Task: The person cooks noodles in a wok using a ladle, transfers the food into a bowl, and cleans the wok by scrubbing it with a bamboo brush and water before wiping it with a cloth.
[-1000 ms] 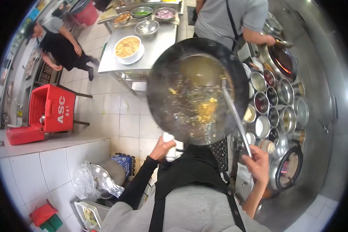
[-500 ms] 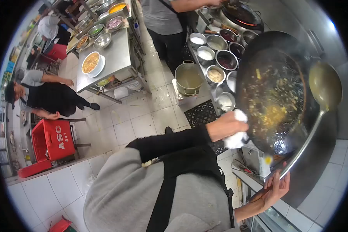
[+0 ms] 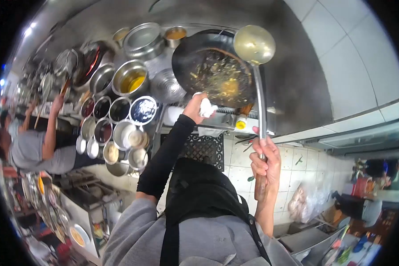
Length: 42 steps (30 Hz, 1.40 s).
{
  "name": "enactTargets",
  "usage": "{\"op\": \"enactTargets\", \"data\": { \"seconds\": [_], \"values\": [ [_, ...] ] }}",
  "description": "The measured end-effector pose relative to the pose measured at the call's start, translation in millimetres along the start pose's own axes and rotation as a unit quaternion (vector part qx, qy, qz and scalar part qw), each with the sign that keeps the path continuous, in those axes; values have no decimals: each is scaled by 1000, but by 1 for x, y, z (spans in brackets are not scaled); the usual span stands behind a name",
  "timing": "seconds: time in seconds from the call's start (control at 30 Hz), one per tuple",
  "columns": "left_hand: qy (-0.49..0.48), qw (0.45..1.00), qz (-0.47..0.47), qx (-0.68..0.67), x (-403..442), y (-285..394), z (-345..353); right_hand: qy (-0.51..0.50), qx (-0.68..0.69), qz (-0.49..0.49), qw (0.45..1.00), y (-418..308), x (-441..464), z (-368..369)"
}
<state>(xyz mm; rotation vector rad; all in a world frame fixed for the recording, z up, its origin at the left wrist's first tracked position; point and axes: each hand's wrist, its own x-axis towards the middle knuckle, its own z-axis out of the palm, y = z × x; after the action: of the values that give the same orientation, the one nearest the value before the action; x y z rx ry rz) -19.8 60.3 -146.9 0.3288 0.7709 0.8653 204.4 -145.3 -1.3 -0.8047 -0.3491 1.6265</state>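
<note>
A black wok (image 3: pixel 188 60) sits at the stove, with oily liquid and yellow and dark bits inside. My left hand (image 3: pixel 195 108) is closed round a white cloth (image 3: pixel 207 107) at the wok's near edge; the cloth hides whatever lies under it. In my right hand (image 3: pixel 267 160) is a long-handled ladle (image 3: pixel 254 44), gripped by its wooden end. The ladle's bowl is up, over the wok's right rim, and looks wet and yellowish. Just below the wok stands a small bottle with a yellow cap (image 3: pixel 240 124).
Left of the wok are several metal pots, one with yellow oil (image 3: pixel 132 81), and bowls of dark sauces (image 3: pixel 142 110). Another person (image 3: pixel 37 150) works further left. A black mat (image 3: pixel 199 150) lies on the tiled floor. Plastic bags (image 3: pixel 307 201) are at the lower right.
The view has swung round from the prep table to the stove. The wok, held in the air a second ago, is now down at the stove. The ladle has come upright beside it.
</note>
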Motion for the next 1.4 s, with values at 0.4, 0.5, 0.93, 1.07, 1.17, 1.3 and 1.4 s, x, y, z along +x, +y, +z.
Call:
{"op": "enactTargets", "data": {
  "seconds": [0.4,0.5,0.93,1.07,1.17,1.3,1.4],
  "values": [
    [11,996,-88,-3,190,23,-57,82,45,2,996,-8,101,-9],
    [-6,989,-149,-26,183,46,-76,81,58,44,994,-10,141,-7],
    [357,773,111,512,94,-77,-174,-20,-353,61,933,-11,428,100],
    [450,660,162,580,111,-94,-168,-145,-593,9,792,3,569,73],
    [411,707,134,559,87,-79,-151,-187,-754,-73,626,23,614,100],
    [352,757,196,515,57,-90,-166,-261,-825,-127,484,51,694,91],
    [364,803,261,393,24,-115,-192,-228,-850,-152,451,36,672,136]
  ]
}}
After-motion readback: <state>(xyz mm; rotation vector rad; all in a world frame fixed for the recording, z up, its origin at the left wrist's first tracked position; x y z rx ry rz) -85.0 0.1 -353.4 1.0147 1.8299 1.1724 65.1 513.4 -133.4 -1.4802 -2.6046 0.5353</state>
